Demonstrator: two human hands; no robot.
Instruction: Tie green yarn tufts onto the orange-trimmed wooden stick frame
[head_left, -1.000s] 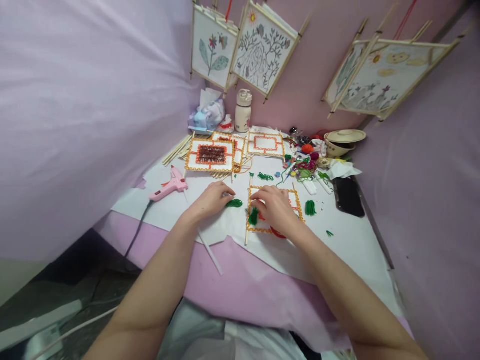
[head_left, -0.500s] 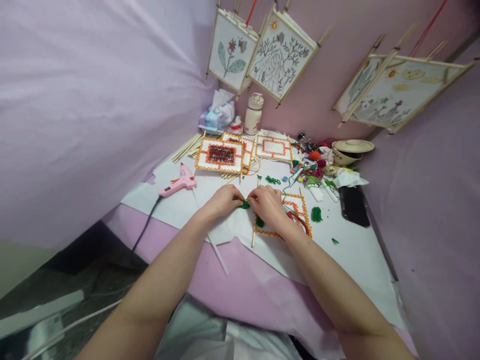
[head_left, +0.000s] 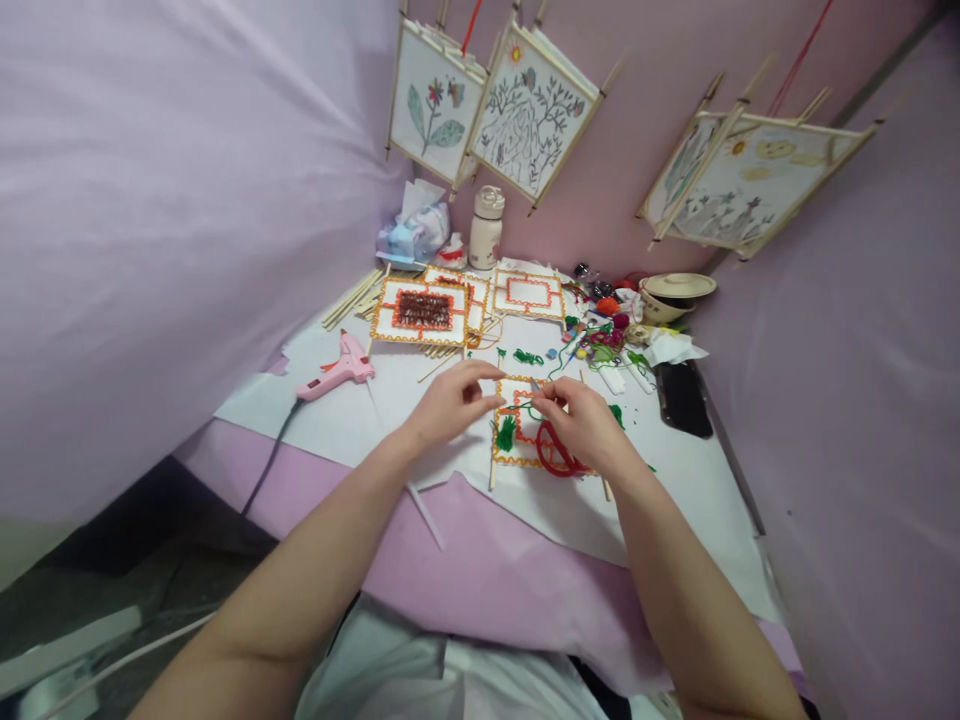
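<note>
My left hand (head_left: 450,402) and my right hand (head_left: 585,425) are raised a little above a small paper frame (head_left: 525,440) edged in orange yarn. Between them they pinch a strand of green yarn (head_left: 521,406), each hand with finger and thumb closed on one end. A green yarn tuft (head_left: 506,433) and a loop of red yarn (head_left: 555,455) lie on the frame below the hands. The frame rests on white paper (head_left: 360,400) that covers the table.
A pink glue gun (head_left: 337,368) lies to the left with its cord running off the edge. Finished frames (head_left: 424,310), wooden sticks, a bottle (head_left: 486,228), a bowl (head_left: 671,296), yarn scraps (head_left: 607,340) and a black phone (head_left: 681,398) lie behind. Painted panels (head_left: 529,110) hang above.
Both hands have lifted from the paper and moved apart, drawing the green yarn out into a strand between them. The camera has shifted slightly.
</note>
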